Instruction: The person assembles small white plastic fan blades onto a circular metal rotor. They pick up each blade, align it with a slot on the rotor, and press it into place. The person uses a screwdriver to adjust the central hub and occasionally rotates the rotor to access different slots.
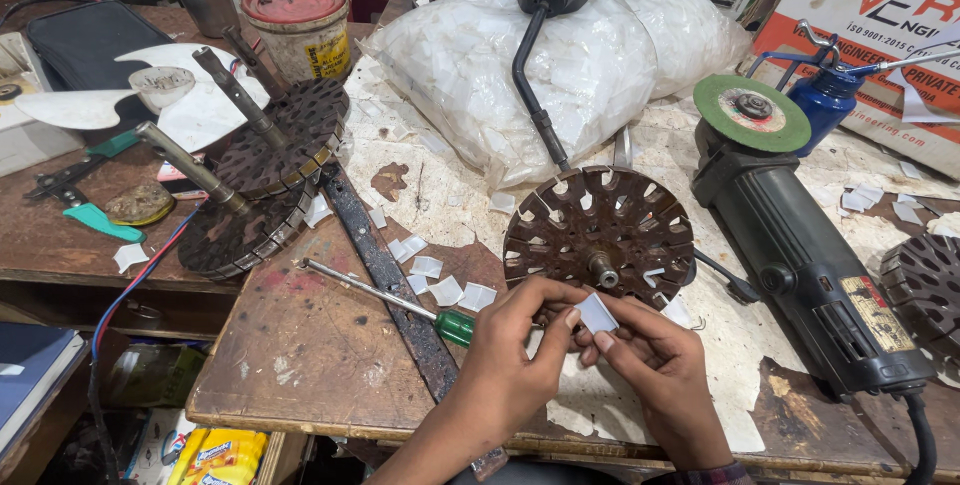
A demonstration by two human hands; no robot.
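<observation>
Both hands pinch one small white paper slip (597, 313) just below the rusty slotted rotor (600, 235) on the desk (300, 345): left hand (515, 345) and right hand (655, 360) each hold a narrow fingertip grip on it.

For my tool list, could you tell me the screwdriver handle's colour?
Green; the screwdriver handle shows best in the head view, beside the left hand.

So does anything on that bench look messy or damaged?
Yes. Small white paper pieces lie scattered loose across the bench. The slotted metal core by the hands looks rusty brown. Both hands, left and right, pinch one white piece.
</observation>
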